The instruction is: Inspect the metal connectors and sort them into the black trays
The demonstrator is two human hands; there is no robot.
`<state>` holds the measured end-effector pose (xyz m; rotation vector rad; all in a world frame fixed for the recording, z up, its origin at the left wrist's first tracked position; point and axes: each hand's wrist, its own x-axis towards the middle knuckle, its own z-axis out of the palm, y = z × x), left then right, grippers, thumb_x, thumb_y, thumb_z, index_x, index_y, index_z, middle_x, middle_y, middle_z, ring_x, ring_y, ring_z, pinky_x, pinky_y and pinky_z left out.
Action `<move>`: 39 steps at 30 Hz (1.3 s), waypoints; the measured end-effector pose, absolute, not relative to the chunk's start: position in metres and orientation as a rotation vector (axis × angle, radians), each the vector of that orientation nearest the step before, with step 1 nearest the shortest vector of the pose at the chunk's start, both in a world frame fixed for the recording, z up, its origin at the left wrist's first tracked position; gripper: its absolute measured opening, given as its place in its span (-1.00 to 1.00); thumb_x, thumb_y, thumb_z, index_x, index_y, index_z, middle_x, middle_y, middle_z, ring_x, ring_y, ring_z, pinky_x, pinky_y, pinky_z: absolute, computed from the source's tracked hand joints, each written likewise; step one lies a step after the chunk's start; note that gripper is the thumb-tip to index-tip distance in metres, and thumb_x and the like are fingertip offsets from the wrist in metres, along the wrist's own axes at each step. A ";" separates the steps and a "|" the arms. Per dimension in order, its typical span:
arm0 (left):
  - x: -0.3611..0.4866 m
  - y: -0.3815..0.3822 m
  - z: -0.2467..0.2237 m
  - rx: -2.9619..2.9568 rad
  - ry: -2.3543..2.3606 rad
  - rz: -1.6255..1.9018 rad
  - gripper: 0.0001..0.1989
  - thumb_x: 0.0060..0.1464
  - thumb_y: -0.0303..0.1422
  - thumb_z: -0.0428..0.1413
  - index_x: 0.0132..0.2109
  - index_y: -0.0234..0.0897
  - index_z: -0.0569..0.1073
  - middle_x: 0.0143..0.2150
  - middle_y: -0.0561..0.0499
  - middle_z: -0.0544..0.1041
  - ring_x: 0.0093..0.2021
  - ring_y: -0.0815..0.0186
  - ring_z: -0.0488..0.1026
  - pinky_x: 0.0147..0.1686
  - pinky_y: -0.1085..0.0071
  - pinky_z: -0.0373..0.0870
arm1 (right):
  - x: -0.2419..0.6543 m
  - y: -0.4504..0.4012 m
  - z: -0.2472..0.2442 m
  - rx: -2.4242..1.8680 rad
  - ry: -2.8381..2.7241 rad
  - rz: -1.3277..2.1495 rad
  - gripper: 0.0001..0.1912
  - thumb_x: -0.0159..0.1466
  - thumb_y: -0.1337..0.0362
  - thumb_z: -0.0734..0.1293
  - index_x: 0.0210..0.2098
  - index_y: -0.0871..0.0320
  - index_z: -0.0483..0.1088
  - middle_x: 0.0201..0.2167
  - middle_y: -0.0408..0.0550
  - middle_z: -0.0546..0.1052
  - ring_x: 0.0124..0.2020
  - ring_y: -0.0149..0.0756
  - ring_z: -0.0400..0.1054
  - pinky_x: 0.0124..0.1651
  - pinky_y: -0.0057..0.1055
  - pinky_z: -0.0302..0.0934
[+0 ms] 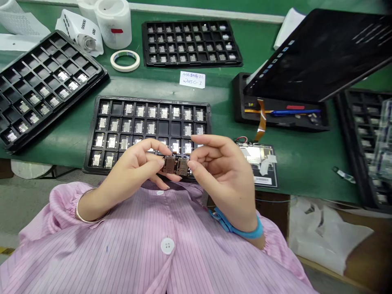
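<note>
Pinching the two small circuit boards lightly by their edges seems wisest; left hand and right hand grip them from opposite sides, over the near edge of the black compartment tray

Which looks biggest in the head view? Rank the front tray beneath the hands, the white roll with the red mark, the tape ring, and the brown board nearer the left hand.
1. Front tray, partly covered
2. White roll
3. Tape ring
4. Brown board, though nearness may enlarge it
</note>
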<state>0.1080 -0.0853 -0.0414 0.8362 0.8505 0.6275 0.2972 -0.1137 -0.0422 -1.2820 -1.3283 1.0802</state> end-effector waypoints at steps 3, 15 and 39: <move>0.108 -0.086 -0.043 0.836 0.836 0.636 -0.87 0.28 -0.35 0.12 -0.08 -0.26 0.35 -0.35 -0.02 0.64 -0.24 0.23 0.65 -0.40 0.56 0.58 | 0.297 -0.114 -0.043 -1.269 -1.327 1.073 -0.69 0.28 0.43 0.33 -0.01 0.07 0.35 -0.43 -0.20 0.45 -0.48 -0.39 0.31 -0.50 -0.41 0.18; 0.109 -0.085 -0.044 0.829 0.828 0.624 -0.88 0.28 -0.37 0.12 -0.07 -0.26 0.35 -0.36 0.00 0.63 -0.21 0.22 0.65 -0.37 0.55 0.59 | 0.298 -0.116 -0.045 -1.274 -1.339 1.050 -0.69 0.29 0.42 0.31 0.01 0.06 0.35 -0.42 -0.19 0.45 -0.44 -0.38 0.36 -0.45 -0.43 0.29; 0.111 -0.081 -0.044 0.775 0.821 0.609 -0.88 0.26 -0.40 0.11 -0.09 -0.27 0.32 -0.31 -0.05 0.64 -0.20 0.15 0.66 -0.37 0.51 0.60 | 0.299 -0.111 -0.048 -1.338 -1.326 1.025 -0.69 0.28 0.40 0.33 -0.01 0.01 0.37 -0.40 -0.16 0.48 -0.42 -0.33 0.38 -0.40 -0.35 0.34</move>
